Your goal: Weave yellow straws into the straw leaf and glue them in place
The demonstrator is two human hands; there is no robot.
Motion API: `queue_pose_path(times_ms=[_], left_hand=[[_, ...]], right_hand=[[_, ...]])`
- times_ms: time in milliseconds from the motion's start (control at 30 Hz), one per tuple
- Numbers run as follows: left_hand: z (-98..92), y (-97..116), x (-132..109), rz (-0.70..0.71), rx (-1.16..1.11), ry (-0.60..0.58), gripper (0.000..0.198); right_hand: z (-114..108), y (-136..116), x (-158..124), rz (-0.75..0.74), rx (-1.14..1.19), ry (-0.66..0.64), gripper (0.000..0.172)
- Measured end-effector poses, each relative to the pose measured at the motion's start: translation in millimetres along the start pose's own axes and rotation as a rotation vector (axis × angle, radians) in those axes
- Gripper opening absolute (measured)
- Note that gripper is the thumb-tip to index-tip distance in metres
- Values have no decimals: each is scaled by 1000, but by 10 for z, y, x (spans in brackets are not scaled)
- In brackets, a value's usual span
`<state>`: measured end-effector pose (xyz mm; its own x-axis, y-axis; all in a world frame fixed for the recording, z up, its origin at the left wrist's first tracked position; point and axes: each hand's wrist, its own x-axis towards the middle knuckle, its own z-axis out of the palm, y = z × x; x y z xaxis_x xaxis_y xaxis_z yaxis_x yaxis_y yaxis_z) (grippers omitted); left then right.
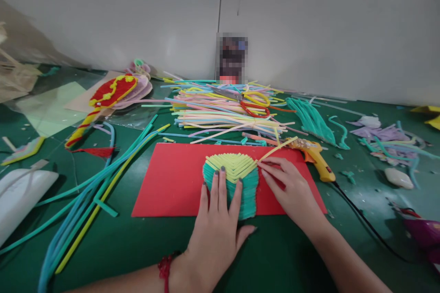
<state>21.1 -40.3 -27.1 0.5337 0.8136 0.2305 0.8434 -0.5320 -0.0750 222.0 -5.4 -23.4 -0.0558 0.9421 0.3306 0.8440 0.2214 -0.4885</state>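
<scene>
A piece made of pipe cleaners lies on a red card [165,183], with a teal body [249,194] and yellow strips [235,165] set in a V pattern at its top. My left hand [218,224] rests flat on it, fingers spread over the teal part and touching the yellow. At the piece's right edge, my right hand [288,183] pinches a yellow pipe cleaner [278,148] between thumb and fingers. The free end of that stem points up and to the right, in front of the glue gun.
A yellow glue gun [319,160] trails a black cord at right. Behind the card lie a heap of coloured pipe cleaners [220,116] and scissors [256,103]. Teal bundles [309,119], a red-and-yellow fan shape [113,90], long loose stems [92,183] and a white object [24,192] surround it.
</scene>
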Motion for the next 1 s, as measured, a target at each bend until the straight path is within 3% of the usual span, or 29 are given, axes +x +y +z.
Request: queue_pose_path(times_ms=[167, 467, 700, 1000], left_hand=[[-9, 4, -1, -5, 4, -1, 76], [-1, -1, 16, -6, 7, 21, 75], [5, -7, 16, -7, -5, 32, 73], [-17, 8, 25, -11, 0, 36, 72]], right_hand=[[-51, -57, -26, 0, -3, 41, 27], [-45, -72, -147, -72, -77, -163, 49], [-130, -67, -129, -157, -138, -301, 47], [-125, -45, -138, -189, -169, -316, 46]])
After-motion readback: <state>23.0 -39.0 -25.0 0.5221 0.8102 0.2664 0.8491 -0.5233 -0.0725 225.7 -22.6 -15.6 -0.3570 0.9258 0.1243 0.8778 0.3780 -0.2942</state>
